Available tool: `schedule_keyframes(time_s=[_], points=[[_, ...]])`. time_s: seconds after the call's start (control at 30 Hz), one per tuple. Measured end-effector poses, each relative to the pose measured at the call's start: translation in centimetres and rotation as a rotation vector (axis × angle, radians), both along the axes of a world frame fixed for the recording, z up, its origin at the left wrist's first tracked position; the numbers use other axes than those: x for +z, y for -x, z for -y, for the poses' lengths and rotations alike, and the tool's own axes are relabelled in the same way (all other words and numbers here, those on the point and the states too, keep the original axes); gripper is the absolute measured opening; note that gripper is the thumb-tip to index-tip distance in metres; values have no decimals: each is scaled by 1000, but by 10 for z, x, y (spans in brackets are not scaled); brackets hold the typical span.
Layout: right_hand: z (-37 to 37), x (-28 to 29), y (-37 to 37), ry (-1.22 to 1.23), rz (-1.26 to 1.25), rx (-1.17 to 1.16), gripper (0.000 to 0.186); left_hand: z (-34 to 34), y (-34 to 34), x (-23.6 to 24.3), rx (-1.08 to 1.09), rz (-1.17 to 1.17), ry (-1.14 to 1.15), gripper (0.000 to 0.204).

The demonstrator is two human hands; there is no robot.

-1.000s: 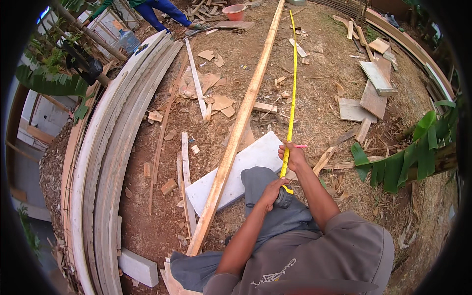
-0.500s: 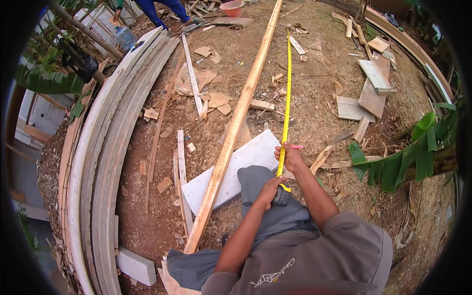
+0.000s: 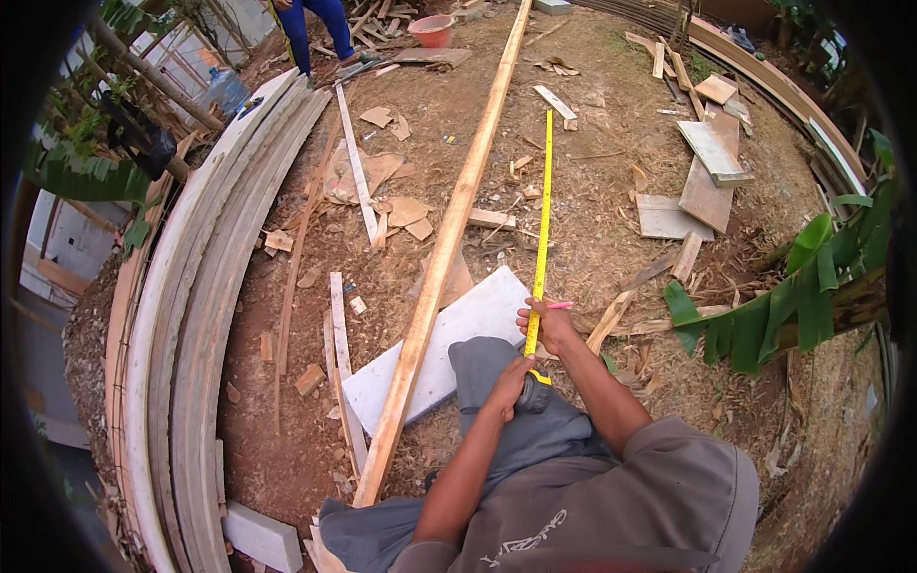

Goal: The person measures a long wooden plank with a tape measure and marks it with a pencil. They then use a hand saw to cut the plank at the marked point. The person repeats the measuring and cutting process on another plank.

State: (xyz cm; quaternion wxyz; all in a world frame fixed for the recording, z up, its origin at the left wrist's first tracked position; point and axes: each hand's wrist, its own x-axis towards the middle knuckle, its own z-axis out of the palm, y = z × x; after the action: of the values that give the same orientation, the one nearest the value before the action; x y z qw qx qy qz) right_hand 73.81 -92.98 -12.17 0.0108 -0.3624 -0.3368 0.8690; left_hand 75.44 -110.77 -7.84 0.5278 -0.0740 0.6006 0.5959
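My left hand [image 3: 511, 382] is closed around a tape measure [image 3: 535, 392] with a yellow-and-dark case, low over my grey-trousered leg. The yellow tape blade [image 3: 543, 220] stretches from it away over the littered ground. My right hand [image 3: 548, 325] grips the blade a little farther along and also holds a pink pencil [image 3: 561, 306]. A long pale timber batten [image 3: 457, 210] runs lengthwise just left of the tape. A white slab [image 3: 473, 320] lies beneath the batten and beside my knee.
Curved-looking stacked boards [image 3: 201, 267] line the left. Loose planks [image 3: 712, 153] and banana leaves [image 3: 745, 320] are at right. Wood scraps [image 3: 401, 215] litter the dirt. Near a red basin [image 3: 430, 29] stands a co-worker in blue trousers [image 3: 330, 29]. A white block [image 3: 258, 530] sits low left.
The far end of the tape has come steadily nearer, so less blade is out. My hands have shifted slightly left, still on the tape. The co-worker's legs have moved a little.
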Motion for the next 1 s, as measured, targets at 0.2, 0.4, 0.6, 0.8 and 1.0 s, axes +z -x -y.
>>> schedule_keyframes(time_s=[0.2, 0.4, 0.6, 0.8, 1.0], points=[[-10, 20, -44, -63, -45, 573, 46, 6, -3, 2, 23, -91, -105, 63], [-51, 22, -11, -148, -95, 255, 39, 18, -6, 13, 1, -6, -162, 72], [-56, 42, 20, -339, -120, 107, 22, 22, -5, 32, -142, -83, -161, 74], [-23, 65, -45, -368, -172, 792, 44, 25, -7, 41, -24, -171, -230, 93], [-38, 69, 9, -223, -176, 162, 60, 34, -5, 32, -67, -164, -201, 109]])
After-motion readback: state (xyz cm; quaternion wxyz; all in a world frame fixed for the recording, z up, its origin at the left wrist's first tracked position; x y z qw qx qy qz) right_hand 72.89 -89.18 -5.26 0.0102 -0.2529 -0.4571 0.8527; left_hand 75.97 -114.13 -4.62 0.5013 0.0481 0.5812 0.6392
